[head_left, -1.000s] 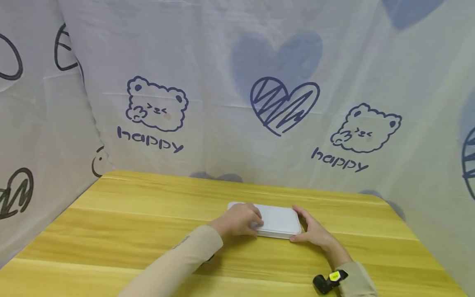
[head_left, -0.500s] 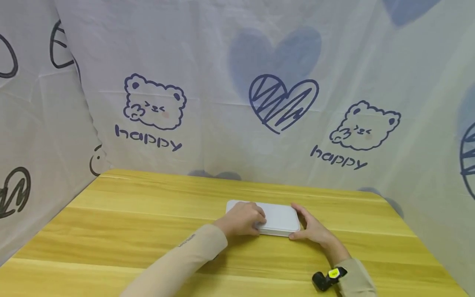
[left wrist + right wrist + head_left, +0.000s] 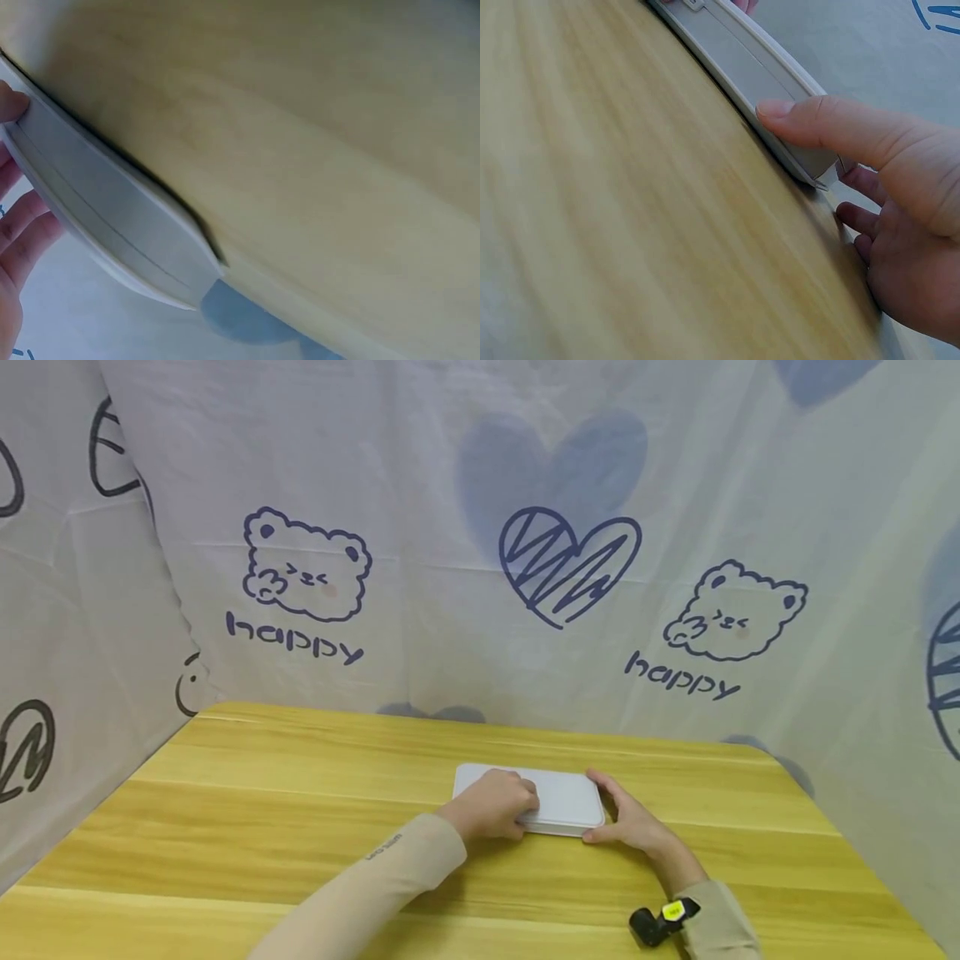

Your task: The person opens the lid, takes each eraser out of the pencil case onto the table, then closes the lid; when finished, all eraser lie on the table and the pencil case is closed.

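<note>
A flat white case (image 3: 567, 797) with rounded corners lies on the wooden table. A seam runs along its side (image 3: 112, 202) in the left wrist view. My left hand (image 3: 491, 803) grips the front edge left of the middle, fingers bent over the lid and thumb on the front side. Around the right end my right hand (image 3: 633, 822) holds the case, its thumb on the front side and a finger at the far corner. In the right wrist view a small clasp-like tab (image 3: 694, 4) shows on the front side. What the case contains is hidden.
The yellow wood-grain table (image 3: 300, 827) reaches back to a pale curtain (image 3: 420, 527) printed with hearts and bear faces. Curtain also hangs at the left and right sides. A black device (image 3: 660, 922) is strapped on the right wrist.
The left hand has shifted slightly to the right along the case's front edge. The right hand keeps its hold, and the case stays in place; the head view has moved a little.
</note>
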Action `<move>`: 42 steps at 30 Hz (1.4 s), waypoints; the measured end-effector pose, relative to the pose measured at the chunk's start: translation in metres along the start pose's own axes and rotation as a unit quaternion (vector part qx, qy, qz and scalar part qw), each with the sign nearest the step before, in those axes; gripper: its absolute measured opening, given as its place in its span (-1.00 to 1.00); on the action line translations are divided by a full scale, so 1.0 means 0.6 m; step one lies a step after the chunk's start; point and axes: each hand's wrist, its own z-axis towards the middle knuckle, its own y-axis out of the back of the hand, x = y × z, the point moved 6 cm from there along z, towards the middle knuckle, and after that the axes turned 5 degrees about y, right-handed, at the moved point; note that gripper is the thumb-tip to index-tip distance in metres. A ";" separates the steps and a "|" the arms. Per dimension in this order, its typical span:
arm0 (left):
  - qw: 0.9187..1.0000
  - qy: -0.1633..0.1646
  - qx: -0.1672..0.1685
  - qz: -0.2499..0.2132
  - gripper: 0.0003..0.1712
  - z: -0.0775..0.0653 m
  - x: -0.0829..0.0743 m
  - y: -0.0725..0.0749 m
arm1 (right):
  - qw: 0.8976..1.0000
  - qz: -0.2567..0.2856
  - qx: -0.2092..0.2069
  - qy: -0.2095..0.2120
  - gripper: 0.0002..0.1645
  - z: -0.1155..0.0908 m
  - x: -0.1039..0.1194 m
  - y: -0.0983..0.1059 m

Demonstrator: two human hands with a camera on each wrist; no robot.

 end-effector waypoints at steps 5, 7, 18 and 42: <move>1.000 -0.009 0.012 0.013 -0.84 0.006 -0.006 0.001 | 1.000 -0.007 0.000 0.003 0.17 0.000 0.001 0.001; 1.000 -0.015 0.017 0.015 -0.84 0.007 -0.008 0.001 | 1.000 -0.015 0.000 0.007 0.18 0.001 0.000 0.002; 0.999 -0.035 0.020 0.026 -0.85 0.011 -0.016 -0.003 | 1.000 -0.026 -0.002 0.006 0.18 0.001 -0.005 0.001; 0.996 -0.076 0.031 0.047 -0.80 0.011 -0.031 -0.003 | 0.999 -0.042 0.001 0.017 0.15 0.002 0.000 0.001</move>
